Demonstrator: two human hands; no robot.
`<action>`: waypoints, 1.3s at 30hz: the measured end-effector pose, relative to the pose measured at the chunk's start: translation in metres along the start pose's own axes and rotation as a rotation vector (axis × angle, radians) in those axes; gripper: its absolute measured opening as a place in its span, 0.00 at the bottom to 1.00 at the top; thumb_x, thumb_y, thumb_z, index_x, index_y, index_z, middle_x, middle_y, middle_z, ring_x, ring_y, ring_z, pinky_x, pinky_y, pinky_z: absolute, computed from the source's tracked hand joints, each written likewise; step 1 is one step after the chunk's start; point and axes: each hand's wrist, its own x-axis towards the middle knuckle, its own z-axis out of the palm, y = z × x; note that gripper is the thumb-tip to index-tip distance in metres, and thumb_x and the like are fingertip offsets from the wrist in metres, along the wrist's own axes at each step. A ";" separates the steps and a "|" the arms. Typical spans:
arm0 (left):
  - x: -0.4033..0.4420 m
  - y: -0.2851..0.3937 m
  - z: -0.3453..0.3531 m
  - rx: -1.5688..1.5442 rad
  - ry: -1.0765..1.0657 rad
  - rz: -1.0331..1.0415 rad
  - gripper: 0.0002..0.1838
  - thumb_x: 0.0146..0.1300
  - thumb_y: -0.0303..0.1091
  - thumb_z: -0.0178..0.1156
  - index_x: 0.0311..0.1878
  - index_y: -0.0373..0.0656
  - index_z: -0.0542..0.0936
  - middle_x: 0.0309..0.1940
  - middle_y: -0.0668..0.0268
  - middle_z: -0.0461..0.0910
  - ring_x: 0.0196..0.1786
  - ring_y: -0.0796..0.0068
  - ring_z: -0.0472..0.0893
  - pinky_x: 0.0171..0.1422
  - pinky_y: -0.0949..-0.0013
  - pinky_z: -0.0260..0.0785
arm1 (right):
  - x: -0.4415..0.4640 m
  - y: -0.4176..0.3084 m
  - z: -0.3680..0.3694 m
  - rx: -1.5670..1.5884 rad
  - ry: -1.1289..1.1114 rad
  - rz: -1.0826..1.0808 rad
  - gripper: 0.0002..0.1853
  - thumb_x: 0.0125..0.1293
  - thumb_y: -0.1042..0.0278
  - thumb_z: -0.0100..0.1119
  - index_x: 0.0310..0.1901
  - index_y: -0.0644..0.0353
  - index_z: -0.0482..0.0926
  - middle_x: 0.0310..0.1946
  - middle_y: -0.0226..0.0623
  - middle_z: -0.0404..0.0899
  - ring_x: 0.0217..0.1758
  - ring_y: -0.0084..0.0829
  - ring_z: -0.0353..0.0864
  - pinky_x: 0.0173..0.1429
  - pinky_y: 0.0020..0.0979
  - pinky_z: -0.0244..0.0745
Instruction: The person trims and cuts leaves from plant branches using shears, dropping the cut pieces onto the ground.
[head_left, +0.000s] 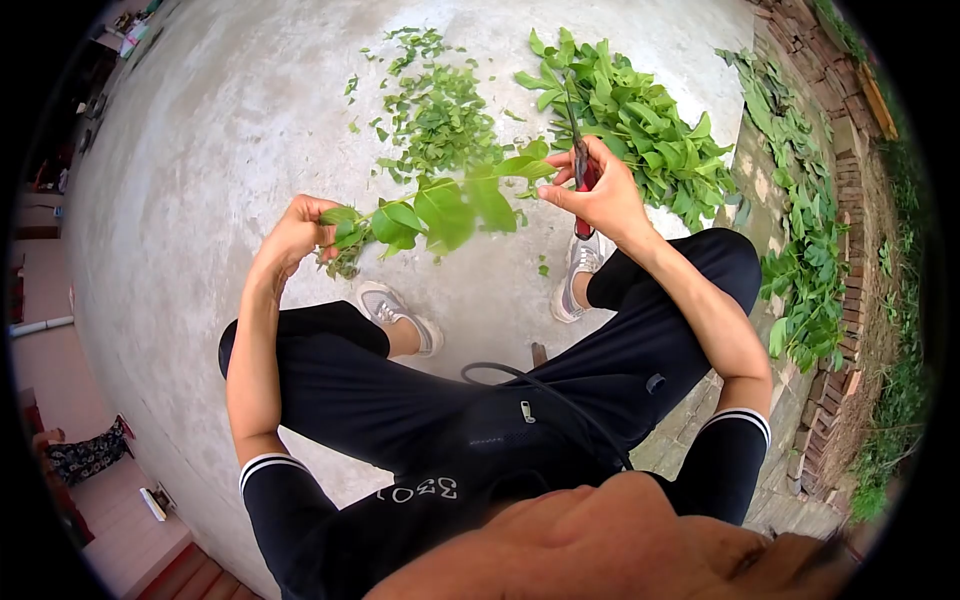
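Observation:
A leafy green stem (445,212) stretches between my two hands above the concrete. My left hand (298,238) is closed round its left end, where small leaves bunch up. My right hand (605,195) holds red-handled scissors (583,180), blades pointing away from me, and its fingertips are at the stem's right end. Beyond the stem lies a loose scatter of small cut leaves (440,115). A thick pile of larger leafy branches (640,120) lies just past my right hand.
More green branches (800,220) lie along the right edge by a row of bricks (845,230). My knees and shoes (400,315) are below my hands. At the far left a person in patterned clothing (85,458) is partly visible.

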 end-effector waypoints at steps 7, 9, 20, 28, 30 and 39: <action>0.001 -0.005 0.006 -0.050 -0.058 -0.020 0.13 0.56 0.14 0.54 0.39 0.32 0.86 0.23 0.65 0.82 0.20 0.79 0.75 0.24 0.72 0.65 | 0.000 -0.004 0.008 -0.119 0.042 -0.076 0.14 0.53 0.72 0.73 0.38 0.61 0.77 0.22 0.26 0.77 0.14 0.17 0.70 0.17 0.27 0.65; -0.001 -0.004 0.005 -0.038 -0.009 -0.027 0.13 0.56 0.14 0.54 0.39 0.31 0.86 0.23 0.65 0.82 0.20 0.78 0.75 0.24 0.72 0.65 | 0.002 0.000 0.008 -0.081 0.091 -0.019 0.12 0.53 0.72 0.71 0.36 0.61 0.77 0.19 0.26 0.75 0.13 0.18 0.70 0.17 0.28 0.65; -0.001 -0.006 -0.004 0.017 0.278 0.027 0.12 0.55 0.16 0.55 0.38 0.33 0.86 0.22 0.65 0.81 0.21 0.78 0.76 0.26 0.71 0.66 | 0.009 0.019 -0.015 -0.189 -0.110 0.155 0.28 0.71 0.40 0.62 0.48 0.63 0.73 0.51 0.42 0.81 0.53 0.26 0.80 0.53 0.31 0.74; 0.001 0.004 0.013 0.004 0.282 0.146 0.11 0.60 0.17 0.56 0.41 0.33 0.86 0.24 0.66 0.83 0.22 0.80 0.77 0.27 0.73 0.67 | 0.004 0.012 0.004 0.198 -0.656 0.421 0.29 0.77 0.36 0.49 0.49 0.60 0.77 0.50 0.40 0.83 0.52 0.29 0.83 0.51 0.33 0.78; 0.004 0.002 0.015 0.027 0.260 0.153 0.10 0.61 0.16 0.57 0.42 0.32 0.86 0.24 0.66 0.83 0.23 0.80 0.77 0.28 0.73 0.68 | 0.005 0.014 0.006 0.215 -0.700 0.415 0.28 0.78 0.37 0.47 0.46 0.59 0.78 0.49 0.39 0.83 0.51 0.29 0.83 0.51 0.33 0.79; 0.000 0.007 0.024 0.264 0.261 0.137 0.13 0.63 0.15 0.56 0.44 0.35 0.88 0.27 0.68 0.85 0.24 0.82 0.78 0.28 0.74 0.70 | 0.001 0.014 0.009 -0.023 -0.577 0.348 0.32 0.73 0.32 0.54 0.40 0.61 0.77 0.34 0.36 0.81 0.32 0.26 0.82 0.36 0.30 0.78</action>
